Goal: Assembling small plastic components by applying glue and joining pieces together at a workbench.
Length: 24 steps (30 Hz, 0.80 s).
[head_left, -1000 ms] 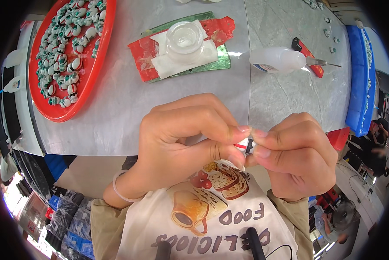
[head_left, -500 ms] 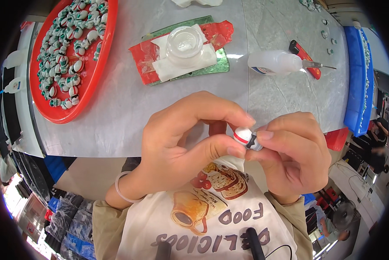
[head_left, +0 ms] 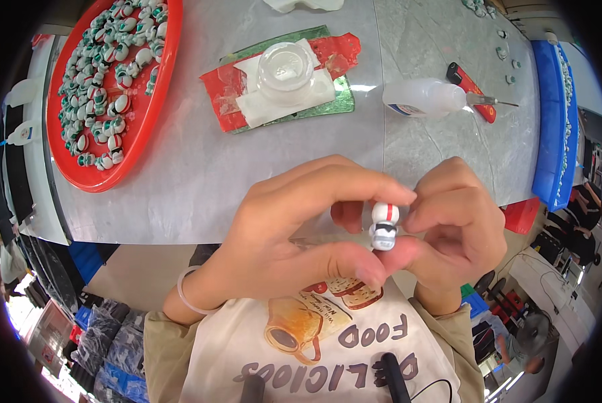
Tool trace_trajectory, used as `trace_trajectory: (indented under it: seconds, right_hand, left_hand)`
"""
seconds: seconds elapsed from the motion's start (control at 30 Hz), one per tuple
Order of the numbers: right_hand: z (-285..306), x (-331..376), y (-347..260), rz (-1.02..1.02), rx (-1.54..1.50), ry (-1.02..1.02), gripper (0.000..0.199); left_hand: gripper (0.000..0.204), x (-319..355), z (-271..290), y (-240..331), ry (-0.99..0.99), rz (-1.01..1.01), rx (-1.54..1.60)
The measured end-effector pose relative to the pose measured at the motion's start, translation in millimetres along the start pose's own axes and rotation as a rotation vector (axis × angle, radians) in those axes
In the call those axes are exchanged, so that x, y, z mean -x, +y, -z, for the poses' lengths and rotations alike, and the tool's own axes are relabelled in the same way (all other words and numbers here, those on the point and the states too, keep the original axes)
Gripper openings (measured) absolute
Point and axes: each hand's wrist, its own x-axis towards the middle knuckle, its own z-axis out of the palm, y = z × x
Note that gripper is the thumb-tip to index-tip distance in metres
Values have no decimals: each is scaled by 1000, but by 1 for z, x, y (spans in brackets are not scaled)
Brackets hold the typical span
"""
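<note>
A small white toy figure (head_left: 384, 225) with a red band and a grey base is pinched between both hands, close to my chest and just in front of the grey table's near edge (head_left: 200, 221). My left hand (head_left: 294, 235) holds it with thumb below and fingers arched above. From the right, my right hand (head_left: 459, 232) grips it with thumb and forefinger.
A red round tray (head_left: 150, 121) at the far left holds several similar small figures. A clear cup (head_left: 286, 66) sits on white paper over a red and green sheet. A clear glue bottle (head_left: 425, 98), a red-handled tool (head_left: 472, 91) and a blue bin (head_left: 553, 114) lie right.
The figure has been turned in my fingers: a second ago only a thin dark edge showed, now its white and red body faces the camera. The hands shifted slightly.
</note>
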Motion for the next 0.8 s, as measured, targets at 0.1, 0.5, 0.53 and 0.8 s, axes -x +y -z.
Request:
trace_trajectory:
  seconds: [0.1,0.5,0.53,0.8]
  right_hand:
    - [-1,-2,2,27,10,-19,45]
    - [3,5,9,38,-4,46,48]
    - [2,6,10,27,-29,75,43]
    - [1,13,13,-7,27,82,42]
  left_hand:
    - [49,-1,0,-1,-40,-57,-26]
    - [41,-1,1,-5,-11,-262,-178]
    - [42,0,1,-5,-3,-251,-176]
    - [40,1,-2,-1,32,-223,-193]
